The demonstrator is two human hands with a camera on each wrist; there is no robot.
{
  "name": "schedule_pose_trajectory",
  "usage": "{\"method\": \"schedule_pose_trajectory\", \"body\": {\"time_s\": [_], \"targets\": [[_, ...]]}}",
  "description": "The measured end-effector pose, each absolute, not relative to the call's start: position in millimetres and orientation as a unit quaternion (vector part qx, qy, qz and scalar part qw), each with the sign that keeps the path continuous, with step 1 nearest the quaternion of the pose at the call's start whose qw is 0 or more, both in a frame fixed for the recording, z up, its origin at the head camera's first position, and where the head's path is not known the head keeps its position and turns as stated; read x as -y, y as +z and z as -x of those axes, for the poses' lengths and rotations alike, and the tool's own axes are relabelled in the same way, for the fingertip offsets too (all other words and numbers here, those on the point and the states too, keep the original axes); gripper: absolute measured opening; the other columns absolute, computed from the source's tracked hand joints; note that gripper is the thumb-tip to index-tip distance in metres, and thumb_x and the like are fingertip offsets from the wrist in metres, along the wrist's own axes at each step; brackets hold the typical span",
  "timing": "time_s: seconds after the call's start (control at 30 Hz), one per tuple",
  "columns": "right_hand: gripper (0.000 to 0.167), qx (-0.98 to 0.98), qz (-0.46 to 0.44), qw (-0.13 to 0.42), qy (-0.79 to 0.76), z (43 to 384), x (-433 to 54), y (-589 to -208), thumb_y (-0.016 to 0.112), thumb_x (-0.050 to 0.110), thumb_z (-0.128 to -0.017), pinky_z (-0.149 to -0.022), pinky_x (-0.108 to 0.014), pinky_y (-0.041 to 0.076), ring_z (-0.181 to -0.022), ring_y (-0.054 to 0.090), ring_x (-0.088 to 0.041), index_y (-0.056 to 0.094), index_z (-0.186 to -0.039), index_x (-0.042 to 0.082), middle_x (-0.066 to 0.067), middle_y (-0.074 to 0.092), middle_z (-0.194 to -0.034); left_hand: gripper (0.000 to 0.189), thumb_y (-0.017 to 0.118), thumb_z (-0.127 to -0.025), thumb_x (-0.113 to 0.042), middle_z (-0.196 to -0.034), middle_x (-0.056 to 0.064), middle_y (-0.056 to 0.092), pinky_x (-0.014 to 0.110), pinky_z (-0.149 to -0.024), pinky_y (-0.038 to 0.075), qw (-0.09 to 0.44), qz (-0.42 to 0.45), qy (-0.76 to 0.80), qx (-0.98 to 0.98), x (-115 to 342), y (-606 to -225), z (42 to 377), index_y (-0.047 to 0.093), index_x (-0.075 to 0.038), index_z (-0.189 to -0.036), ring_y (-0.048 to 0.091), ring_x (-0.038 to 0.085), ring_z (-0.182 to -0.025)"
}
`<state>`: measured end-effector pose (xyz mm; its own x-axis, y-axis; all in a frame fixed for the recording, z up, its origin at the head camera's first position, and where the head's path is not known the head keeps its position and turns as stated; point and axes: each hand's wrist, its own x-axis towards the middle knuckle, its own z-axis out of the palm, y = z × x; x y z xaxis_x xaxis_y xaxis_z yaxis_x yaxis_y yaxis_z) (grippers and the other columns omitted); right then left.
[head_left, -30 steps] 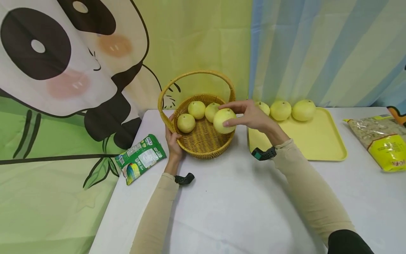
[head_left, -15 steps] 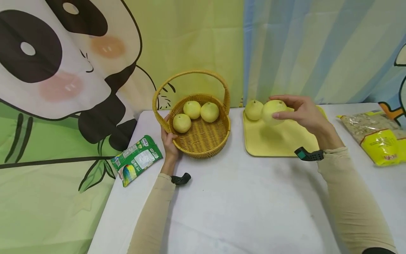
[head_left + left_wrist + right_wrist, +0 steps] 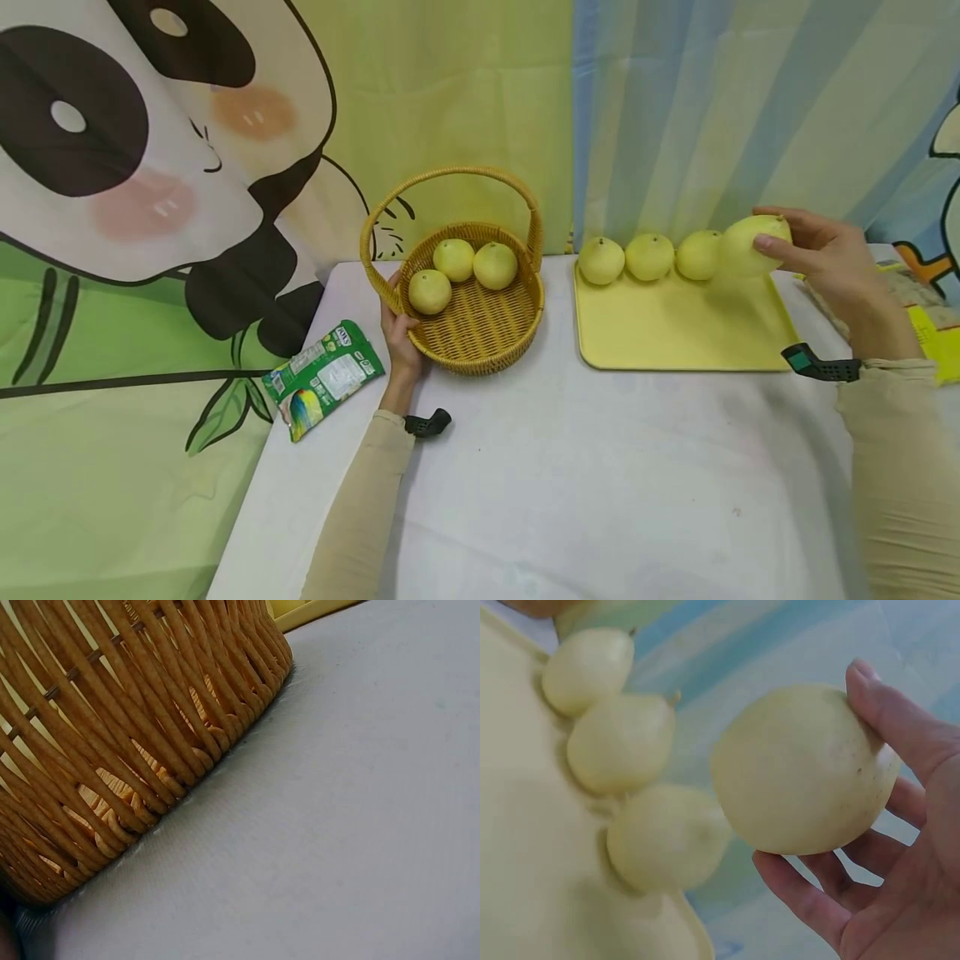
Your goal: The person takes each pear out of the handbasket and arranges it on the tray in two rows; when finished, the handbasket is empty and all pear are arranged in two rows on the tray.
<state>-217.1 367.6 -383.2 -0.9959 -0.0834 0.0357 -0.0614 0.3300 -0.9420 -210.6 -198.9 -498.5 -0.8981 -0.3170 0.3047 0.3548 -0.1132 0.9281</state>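
Observation:
My left hand (image 3: 403, 337) grips the left rim of a round wicker basket (image 3: 480, 333) with a tall arched handle. Inside lie a left pear (image 3: 430, 292), a middle pear (image 3: 453, 259) and a right pear (image 3: 495, 266), all round and pale yellow. The left wrist view shows the basket's woven side (image 3: 150, 712) close up. My right hand (image 3: 832, 254) holds another pear (image 3: 802, 769) between thumb and fingers, above the right end of a yellow tray (image 3: 675, 337). Three pears (image 3: 622, 742) stand in a row along the tray's back edge, left of the held one.
A green printed packet (image 3: 324, 379) lies left of the basket. At the far right, a clear-and-yellow bag (image 3: 937, 333) is partly hidden behind my right hand. A white cloth (image 3: 562, 467) covers the table, with a printed curtain (image 3: 465, 100) hanging behind.
My right hand has carried the pear from over the basket rightward to the tray's far right end. My left hand keeps its grip on the basket, and the head view has shifted slightly.

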Motion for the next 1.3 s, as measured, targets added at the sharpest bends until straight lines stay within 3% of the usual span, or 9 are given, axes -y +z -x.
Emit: {"method": "schedule_pose_trajectory", "body": {"time_s": [0.23,0.43,0.53,0.63,0.7,0.77,0.87,1.1,1.3], "targets": [[0.061,-0.814,-0.029,0.018,-0.58,227.2,-398.0,-402.8,0.065,0.027,-0.104,-0.074,-0.014,0.05,-0.101,0.06,0.006,0.046,-0.162,0.024,0.026,0.059,-0.127,0.083,0.038,-0.076,-0.002,-0.161,0.013,0.044,0.03,-0.116,0.032,0.226,0.015,-0.742,0.631,199.4,-498.4,212.2,0.043,-0.007,-0.158,0.043,0.021,-0.144],[0.067,-0.843,-0.047,0.058,-0.533,239.5,-408.8,-420.3,0.064,0.043,-0.103,-0.077,-0.012,0.051,-0.105,0.055,0.011,0.04,-0.165,0.031,0.012,0.047,-0.159,0.083,0.038,-0.076,-0.001,-0.163,0.011,0.043,0.03,-0.117,0.032,0.224,0.015,-0.74,0.634,199.2,-498.2,210.1,0.042,-0.008,-0.159,0.042,0.02,-0.147],[0.068,-0.859,-0.032,0.063,-0.508,244.3,-409.9,-426.7,0.064,0.044,-0.103,-0.079,-0.01,0.05,-0.113,0.053,0.009,0.039,-0.165,0.031,0.008,0.043,-0.167,0.083,0.038,-0.077,-0.002,-0.162,0.01,0.044,0.03,-0.117,0.032,0.227,0.01,-0.734,0.64,200.0,-498.4,208.2,0.043,-0.01,-0.159,0.042,0.02,-0.147],[0.07,-0.877,-0.025,0.07,-0.475,249.3,-409.5,-430.5,0.063,0.049,-0.102,-0.086,-0.009,0.044,-0.137,0.049,-0.006,0.037,-0.166,0.033,0.004,0.039,-0.17,0.083,0.038,-0.077,-0.003,-0.162,0.008,0.043,0.03,-0.117,0.031,0.228,0.002,-0.729,0.645,200.7,-498.4,206.3,0.043,-0.012,-0.16,0.042,0.019,-0.146],[0.073,-0.887,-0.026,0.08,-0.453,252.3,-409.5,-431.8,0.061,0.055,-0.101,-0.105,-0.018,0.043,-0.153,0.039,-0.019,0.034,-0.167,0.035,0.0,0.033,-0.173,0.084,0.039,-0.077,-0.004,-0.162,0.008,0.043,0.03,-0.117,0.031,0.227,0.002,-0.73,0.645,200.9,-498.4,205.7,0.043,-0.012,-0.16,0.042,0.019,-0.147],[0.076,-0.894,-0.031,0.09,-0.438,255.0,-409.9,-432.6,0.059,0.06,-0.1,-0.119,-0.036,0.037,-0.16,0.027,-0.034,0.031,-0.167,0.037,-0.004,0.026,-0.176,0.084,0.038,-0.076,-0.003,-0.163,0.008,0.042,0.031,-0.119,0.031,0.226,0.006,-0.731,0.644,200.8,-497.8,206.0,0.042,-0.011,-0.16,0.041,0.019,-0.148],[0.079,-0.895,-0.034,0.098,-0.434,258.2,-410.7,-433.5,0.056,0.063,-0.1,-0.122,-0.065,0.025,-0.159,0.022,-0.045,0.028,-0.168,0.037,-0.011,0.022,-0.177,0.083,0.038,-0.077,-0.002,-0.163,0.009,0.041,0.031,-0.119,0.03,0.229,0.012,-0.729,0.645,200.8,-497.2,206.8,0.042,-0.01,-0.16,0.04,0.02,-0.149],[0.078,-0.893,-0.034,0.107,-0.436,262.7,-412.6,-435.5,0.055,0.064,-0.1,-0.123,-0.053,0.028,-0.161,0.02,-0.041,0.026,-0.168,0.04,-0.006,0.019,-0.178,0.087,0.037,-0.073,-0.004,-0.164,0.007,0.043,0.029,-0.118,0.031,0.228,0.012,-0.729,0.645,200.7,-497.0,207.7,0.039,-0.009,-0.16,0.041,0.02,-0.148],[0.076,-0.878,-0.024,0.107,-0.466,261.1,-415.0,-438.5,0.056,0.057,-0.103,-0.128,-0.06,0.015,-0.165,0.007,-0.037,0.018,-0.168,0.047,0.011,0.006,-0.178,0.089,0.037,-0.073,-0.003,-0.165,0.009,0.042,0.03,-0.118,0.032,0.228,0.019,-0.726,0.648,200.4,-498.9,209.1,0.039,-0.009,-0.161,0.041,0.022,-0.15]]}}
